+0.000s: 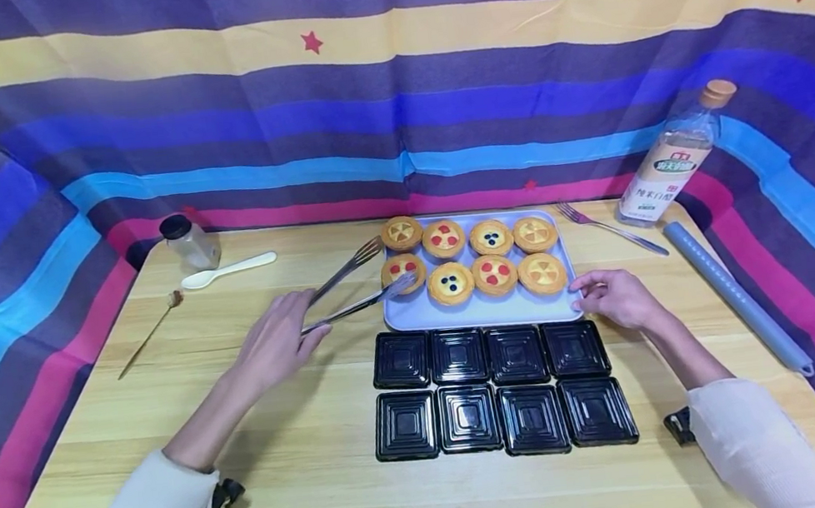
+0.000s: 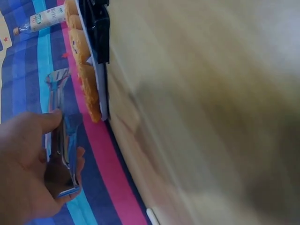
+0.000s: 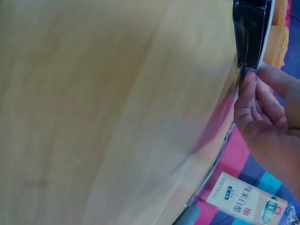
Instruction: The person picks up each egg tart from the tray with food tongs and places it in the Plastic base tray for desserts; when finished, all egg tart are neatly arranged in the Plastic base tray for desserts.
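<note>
Our left grip holds tongs, splayed by the near-left tart on the tray; our right grip pinches a tray corner (steadying it, presumably). We're likely picking up; next calls for a gentle squeeze.

Probably a makeshift booth with kitchen goods: striped cloth (dotted with red stars) screens a wood-grain table bearing tarts, a fork and a rice-vinegar bottle.

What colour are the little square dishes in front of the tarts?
The square dishes are shiny black; the head view shows them best.
</note>
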Tool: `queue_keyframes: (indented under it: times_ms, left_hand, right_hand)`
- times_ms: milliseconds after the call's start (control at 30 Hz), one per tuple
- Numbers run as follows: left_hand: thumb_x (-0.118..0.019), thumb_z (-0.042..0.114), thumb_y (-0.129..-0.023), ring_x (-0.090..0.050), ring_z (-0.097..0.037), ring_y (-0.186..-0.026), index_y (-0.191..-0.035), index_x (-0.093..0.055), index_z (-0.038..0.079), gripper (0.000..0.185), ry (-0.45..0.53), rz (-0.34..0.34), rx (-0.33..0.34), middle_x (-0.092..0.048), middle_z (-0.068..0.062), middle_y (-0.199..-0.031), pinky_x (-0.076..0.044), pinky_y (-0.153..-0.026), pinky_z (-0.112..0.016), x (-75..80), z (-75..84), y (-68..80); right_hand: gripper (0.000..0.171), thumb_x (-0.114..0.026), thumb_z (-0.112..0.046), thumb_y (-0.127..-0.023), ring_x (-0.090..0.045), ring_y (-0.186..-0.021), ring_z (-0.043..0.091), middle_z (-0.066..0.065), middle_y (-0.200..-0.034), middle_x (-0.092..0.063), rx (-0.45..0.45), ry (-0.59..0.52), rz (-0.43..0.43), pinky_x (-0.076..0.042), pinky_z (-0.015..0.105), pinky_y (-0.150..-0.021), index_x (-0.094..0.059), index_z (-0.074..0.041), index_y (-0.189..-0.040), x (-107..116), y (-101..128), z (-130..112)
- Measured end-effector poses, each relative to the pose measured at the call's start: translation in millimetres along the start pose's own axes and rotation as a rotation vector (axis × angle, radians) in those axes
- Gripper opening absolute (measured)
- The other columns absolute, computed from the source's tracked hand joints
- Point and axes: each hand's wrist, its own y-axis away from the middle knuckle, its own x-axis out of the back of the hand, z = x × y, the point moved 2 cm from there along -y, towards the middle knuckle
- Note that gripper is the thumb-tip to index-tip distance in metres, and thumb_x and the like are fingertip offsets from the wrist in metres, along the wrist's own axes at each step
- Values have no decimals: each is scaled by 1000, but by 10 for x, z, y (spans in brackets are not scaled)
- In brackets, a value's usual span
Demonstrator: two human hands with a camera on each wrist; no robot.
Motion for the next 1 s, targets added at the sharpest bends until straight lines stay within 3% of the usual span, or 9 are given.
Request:
queue_keyframes:
  times_ms: [200, 400, 633, 1000]
  left_hand:
    - [-64, 29, -90, -55, -40, -115, -131, -47, -8, 58, -36, -56, -40, -58, -27, -123, -46, -98, -51, 54, 26, -123]
    - [-64, 30, -90, -59, -37, -107, -129, -49, -9, 57, -108, -79, -70, -61, -25, -119, -50, -90, -48, 64, 49, -204]
    - [-64, 29, -90, -61, -33, -98, -125, -52, -9, 53, -187, -66, -107, -63, -24, -115, -54, -79, -43, 78, 80, -262]
    - [-68, 26, -87, -62, -33, -95, -123, -54, -7, 50, -218, -20, -120, -65, -23, -111, -55, -75, -42, 106, 105, -254]
  right_hand:
    - [33, -69, -9, -82, -56, -66, 6, 12, -85, -67, -8, 6, 8, -42, 21, -54, -62, 6, -111, -8, 5, -14]
    - [32, -69, -9, -83, -56, -66, 7, 12, -84, -67, -2, 8, 13, -42, 21, -54, -62, 6, -110, -11, 3, -17]
    - [32, -69, -10, -83, -58, -67, 9, 11, -85, -67, -8, 12, 6, -42, 22, -54, -62, 5, -111, -4, 5, -20]
    - [33, -70, -11, -82, -57, -68, 11, 13, -87, -67, -15, 24, 15, -42, 22, -54, -63, 4, -110, -4, 4, -17]
